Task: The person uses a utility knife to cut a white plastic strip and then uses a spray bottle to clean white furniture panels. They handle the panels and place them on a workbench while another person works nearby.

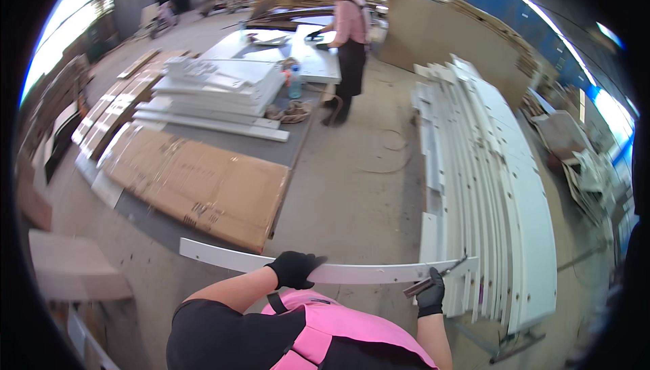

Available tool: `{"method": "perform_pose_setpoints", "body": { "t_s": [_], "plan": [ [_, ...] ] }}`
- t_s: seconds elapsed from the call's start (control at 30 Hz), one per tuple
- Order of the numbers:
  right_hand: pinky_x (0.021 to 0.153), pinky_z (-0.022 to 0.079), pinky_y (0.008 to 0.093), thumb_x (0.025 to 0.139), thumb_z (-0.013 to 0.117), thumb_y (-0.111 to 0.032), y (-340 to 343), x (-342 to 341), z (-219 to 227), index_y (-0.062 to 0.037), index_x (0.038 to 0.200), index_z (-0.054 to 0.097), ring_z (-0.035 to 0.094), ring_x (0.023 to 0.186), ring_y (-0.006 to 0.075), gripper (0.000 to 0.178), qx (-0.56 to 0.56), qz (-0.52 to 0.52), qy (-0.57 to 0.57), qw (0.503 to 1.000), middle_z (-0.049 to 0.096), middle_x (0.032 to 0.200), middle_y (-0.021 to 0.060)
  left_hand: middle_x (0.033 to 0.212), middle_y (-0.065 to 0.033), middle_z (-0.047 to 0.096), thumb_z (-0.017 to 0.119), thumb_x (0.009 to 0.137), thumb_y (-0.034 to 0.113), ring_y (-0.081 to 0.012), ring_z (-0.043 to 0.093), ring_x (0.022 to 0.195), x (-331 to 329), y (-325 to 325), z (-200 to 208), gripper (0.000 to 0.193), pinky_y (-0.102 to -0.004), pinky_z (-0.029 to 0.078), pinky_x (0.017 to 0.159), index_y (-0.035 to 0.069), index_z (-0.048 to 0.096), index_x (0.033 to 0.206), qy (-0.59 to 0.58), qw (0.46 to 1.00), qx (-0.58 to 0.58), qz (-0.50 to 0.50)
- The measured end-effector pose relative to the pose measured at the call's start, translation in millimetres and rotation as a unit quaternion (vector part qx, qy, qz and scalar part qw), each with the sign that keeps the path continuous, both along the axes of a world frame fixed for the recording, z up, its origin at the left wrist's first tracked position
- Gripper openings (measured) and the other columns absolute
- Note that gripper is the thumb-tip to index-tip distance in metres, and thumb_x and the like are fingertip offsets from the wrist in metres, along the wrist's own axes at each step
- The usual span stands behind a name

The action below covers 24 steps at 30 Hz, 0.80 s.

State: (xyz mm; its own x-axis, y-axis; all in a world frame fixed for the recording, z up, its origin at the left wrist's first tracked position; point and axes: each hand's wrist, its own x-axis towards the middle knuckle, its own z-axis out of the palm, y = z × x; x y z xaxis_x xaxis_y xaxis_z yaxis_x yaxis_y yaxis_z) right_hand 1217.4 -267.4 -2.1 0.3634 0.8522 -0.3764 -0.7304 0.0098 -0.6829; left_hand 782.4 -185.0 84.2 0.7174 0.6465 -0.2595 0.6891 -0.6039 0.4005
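A long white board strip lies crosswise in front of my body. My left hand, in a black glove, is closed around the strip left of its middle. My right hand, also gloved in black, is near the strip's right end, closed on a slim dark tool. A thin dark part stretches from that hand across the strip toward its right tip. Blur hides the tool's exact kind, and I cannot tell whether the fingers also touch the strip.
White panels stand packed on edge at the right. At the left, a flattened cardboard box lies on a grey table near stacked white boards and a plastic bottle. A co-worker stands farther back at another white panel.
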Motion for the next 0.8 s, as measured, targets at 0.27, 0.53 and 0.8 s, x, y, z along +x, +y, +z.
{"method": "perform_pose_setpoints", "body": {
  "t_s": [0.27, 0.53, 0.8],
  "plan": [
    [0.078, 0.056, 0.0414, 0.086, 0.065, -0.014, 152.4, -91.2, -6.3, -0.0055, 0.092, 0.062, 0.066, 0.088, 0.0256, 0.011, -0.086, 0.233, -0.009, 0.969, 0.065, 0.094, 0.0087, 0.103, -0.0151, 0.062, 0.072, 0.070, 0.034, -0.0347, 0.064, 0.093, -41.9, 12.7, -9.1, 0.066, -0.0473, 0.052, 0.078, 0.012, 0.051, 0.129, 0.039, 0.982, 0.025, 0.182],
    [0.082, 0.054, 0.0386, 0.092, 0.060, -0.020, 305.7, -208.2, 29.3, 0.0017, 0.108, 0.066, 0.067, 0.092, 0.0238, 0.028, -0.010, 0.589, -0.100, 0.802, 0.069, 0.102, 0.0124, 0.106, -0.0140, 0.068, 0.079, 0.052, 0.014, -0.0319, 0.062, 0.102, -251.6, 144.5, -30.4, 0.059, -0.0414, 0.047, 0.093, 0.010, 0.067, 0.109, 0.092, 0.915, 0.148, 0.364],
    [0.070, 0.055, 0.0326, 0.091, 0.064, -0.025, 432.6, -217.3, 79.3, 0.0014, 0.108, 0.065, 0.068, 0.079, 0.0194, 0.032, -0.059, 0.614, -0.158, 0.771, 0.069, 0.098, 0.0117, 0.142, -0.0075, 0.048, 0.055, 0.084, 0.018, -0.0316, 0.040, 0.134, -273.8, 220.6, -107.6, 0.052, -0.0538, 0.029, 0.109, 0.024, 0.052, 0.135, 0.190, 0.805, 0.126, 0.547]
  ]
}}
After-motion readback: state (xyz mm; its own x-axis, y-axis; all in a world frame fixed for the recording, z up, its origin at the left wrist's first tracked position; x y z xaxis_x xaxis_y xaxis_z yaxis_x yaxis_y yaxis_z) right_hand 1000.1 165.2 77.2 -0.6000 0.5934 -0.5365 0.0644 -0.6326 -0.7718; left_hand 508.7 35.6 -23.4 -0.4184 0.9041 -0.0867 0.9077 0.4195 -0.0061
